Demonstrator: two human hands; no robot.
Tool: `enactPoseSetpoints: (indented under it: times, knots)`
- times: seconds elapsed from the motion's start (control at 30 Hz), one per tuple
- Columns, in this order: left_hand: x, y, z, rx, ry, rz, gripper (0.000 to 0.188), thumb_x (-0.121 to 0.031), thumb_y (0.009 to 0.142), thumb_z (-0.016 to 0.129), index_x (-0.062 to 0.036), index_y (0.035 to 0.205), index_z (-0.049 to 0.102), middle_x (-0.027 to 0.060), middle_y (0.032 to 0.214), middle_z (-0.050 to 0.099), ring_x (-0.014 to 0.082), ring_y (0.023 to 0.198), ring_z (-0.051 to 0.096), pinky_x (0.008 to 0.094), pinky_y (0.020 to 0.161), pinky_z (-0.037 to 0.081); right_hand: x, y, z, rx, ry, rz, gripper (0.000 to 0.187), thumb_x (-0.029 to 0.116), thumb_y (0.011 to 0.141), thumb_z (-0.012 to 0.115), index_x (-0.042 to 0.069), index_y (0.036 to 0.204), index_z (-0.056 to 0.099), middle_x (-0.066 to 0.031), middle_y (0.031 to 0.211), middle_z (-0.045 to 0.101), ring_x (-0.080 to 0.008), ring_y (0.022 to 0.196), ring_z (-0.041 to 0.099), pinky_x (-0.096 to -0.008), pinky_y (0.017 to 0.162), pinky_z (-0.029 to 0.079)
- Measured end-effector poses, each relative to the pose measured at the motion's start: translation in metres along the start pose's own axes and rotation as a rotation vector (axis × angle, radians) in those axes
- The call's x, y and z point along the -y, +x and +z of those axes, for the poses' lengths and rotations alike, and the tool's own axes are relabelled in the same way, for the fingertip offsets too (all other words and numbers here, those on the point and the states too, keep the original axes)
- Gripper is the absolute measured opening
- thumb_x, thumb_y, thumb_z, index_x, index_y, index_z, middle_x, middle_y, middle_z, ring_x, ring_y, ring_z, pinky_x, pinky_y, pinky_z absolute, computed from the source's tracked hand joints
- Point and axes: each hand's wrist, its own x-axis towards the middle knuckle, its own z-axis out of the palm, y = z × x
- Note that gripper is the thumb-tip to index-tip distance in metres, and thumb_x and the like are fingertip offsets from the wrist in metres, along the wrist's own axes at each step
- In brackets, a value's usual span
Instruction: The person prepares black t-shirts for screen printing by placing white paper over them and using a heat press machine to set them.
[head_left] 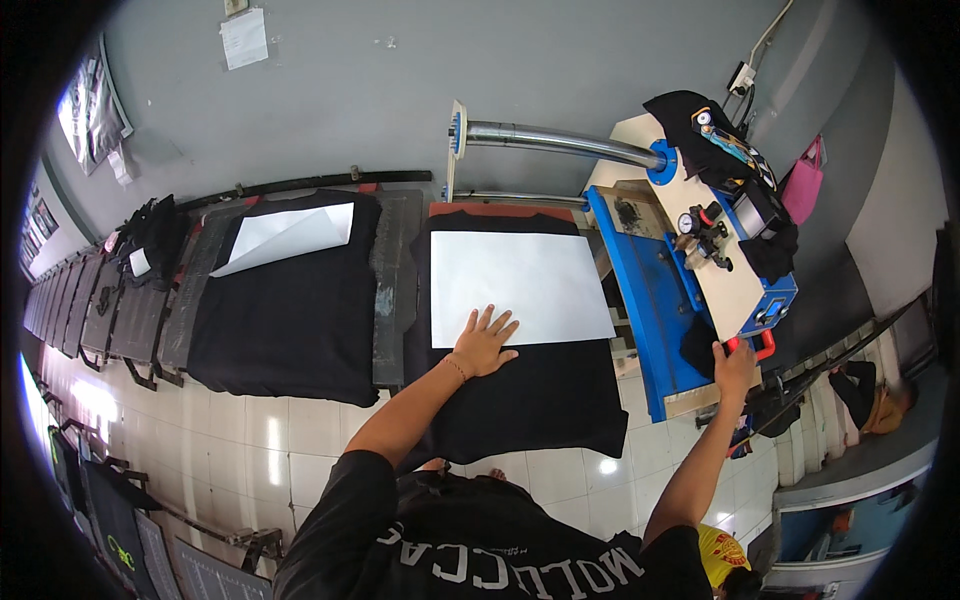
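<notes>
My left hand lies with spread fingers on the lower left part of a white sheet of paper. That sheet lies flat over a black T-shirt laid out on a board in front of me. Off to the right, my right hand is wrapped round the red handle of a blue and cream heat press. The press carries a gauge and stands just right of the shirt.
To the left, another black shirt lies on a board with a curled white sheet on it. More boards line up farther left. A steel bar runs to the press along the wall. Dark clothing sits on the press.
</notes>
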Motion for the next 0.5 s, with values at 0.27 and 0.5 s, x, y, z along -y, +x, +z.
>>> enactPoseSetpoints:
  times: [0.27, 0.5]
  knots:
    - [-0.172, 0.097, -0.092, -0.303, -0.588, 0.364, 0.065, -0.028, 0.094, 0.061, 0.0034, 0.144, 0.035, 0.0243, 0.150, 0.035, 0.0383, 0.141, 0.032, 0.0456, 0.117, 0.026, -0.004, -0.004, -0.003, 0.012, 0.195, 0.071, 0.043, 0.032, 0.096, 0.056, -0.001, 0.123, 0.054, -0.0258, 0.108, 0.063, -0.0395, 0.098, 0.060, -0.0479, 0.084, 0.047]
    - [-0.292, 0.176, -0.094, -0.261, -0.720, 0.607, 0.077, -0.035, 0.097, 0.056, 0.0060, 0.150, 0.018, 0.0285, 0.156, 0.017, 0.0379, 0.147, 0.018, 0.0461, 0.119, 0.019, -0.090, 0.049, 0.031, -0.179, 0.738, 0.155, 0.054, 0.015, 0.098, 0.043, 0.008, 0.151, 0.034, -0.0131, 0.087, 0.063, -0.0159, 0.064, 0.056, -0.0311, 0.065, 0.046]
